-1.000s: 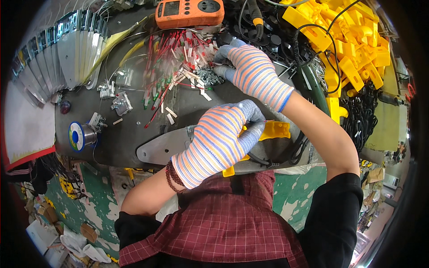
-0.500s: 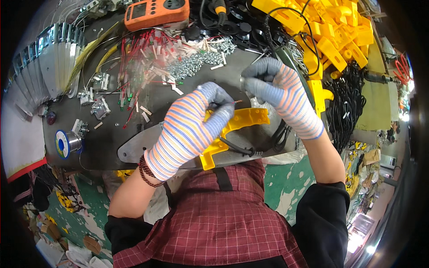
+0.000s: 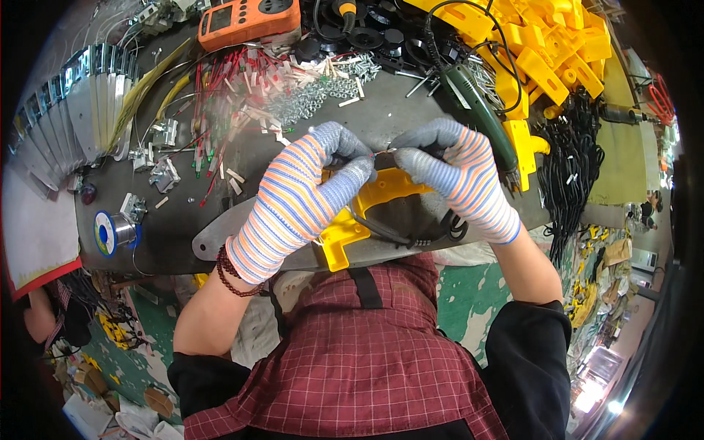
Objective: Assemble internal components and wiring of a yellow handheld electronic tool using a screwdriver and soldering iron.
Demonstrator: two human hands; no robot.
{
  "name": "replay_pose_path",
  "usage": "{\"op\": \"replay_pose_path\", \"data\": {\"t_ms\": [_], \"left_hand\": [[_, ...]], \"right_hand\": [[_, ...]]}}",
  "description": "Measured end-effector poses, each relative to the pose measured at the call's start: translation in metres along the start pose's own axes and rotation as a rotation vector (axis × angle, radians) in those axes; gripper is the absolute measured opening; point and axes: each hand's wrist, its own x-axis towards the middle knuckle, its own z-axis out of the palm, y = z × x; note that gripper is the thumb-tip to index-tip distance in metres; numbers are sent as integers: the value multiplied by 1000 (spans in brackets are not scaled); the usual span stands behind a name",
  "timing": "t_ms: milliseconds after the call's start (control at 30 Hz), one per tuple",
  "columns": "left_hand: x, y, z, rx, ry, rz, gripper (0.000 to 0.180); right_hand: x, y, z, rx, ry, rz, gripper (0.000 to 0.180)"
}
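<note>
Both my hands wear striped knit gloves with grey-blue fingertips, and they meet above the near part of the bench. My left hand (image 3: 293, 191) pinches a thin wire (image 3: 380, 152), whose short end shows between the fingertips. Thumb and forefinger of my right hand (image 3: 466, 176) are pressed together at that wire's end; what lies between them is too small to name. Below the hands lies a yellow plastic housing (image 3: 342, 236), partly hidden by the left hand. A black cable (image 3: 390, 235) runs along it. Under these is a flat grey metal plate (image 3: 220, 233).
A green soldering iron (image 3: 477, 106) lies right of my hands, beside piled yellow housings (image 3: 546, 59) and black cables (image 3: 568, 176). Beyond are loose screws (image 3: 312, 99), red-wired parts (image 3: 220, 95) and an orange meter (image 3: 249, 20). A solder spool (image 3: 116, 232) stands left.
My right hand has come down and left, bringing its fingertips to those of my left hand. The left hand has risen slightly, still pinching the wire.
</note>
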Motion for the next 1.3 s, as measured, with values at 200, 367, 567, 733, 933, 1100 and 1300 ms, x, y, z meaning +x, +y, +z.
{"op": "replay_pose_path", "data": {"t_ms": [200,367,567,733,933,1100,1300], "left_hand": [[0,2,-2,70,-23,-12,12],[1,4,0,120,-25,7,12],[-1,6,-1,176,-12,-9,13],[-2,6,0,208,8,-4,14],[-1,6,0,229,-5,-5,15],[1,7,-1,240,-29,-10,16],[3,6,-4,199,-59,-49,21]], "right_hand": [[4,-1,-5,191,-55,89,16],[5,-1,-9,194,-61,81,18],[6,-6,-5,65,-42,60,17],[7,-5,-4,30,-49,-21,17],[10,-11,-6,-123,-115,-40,17],[14,-23,-9,-250,-238,-77,15],[23,-19,-12,-251,-339,-100,13]]}}
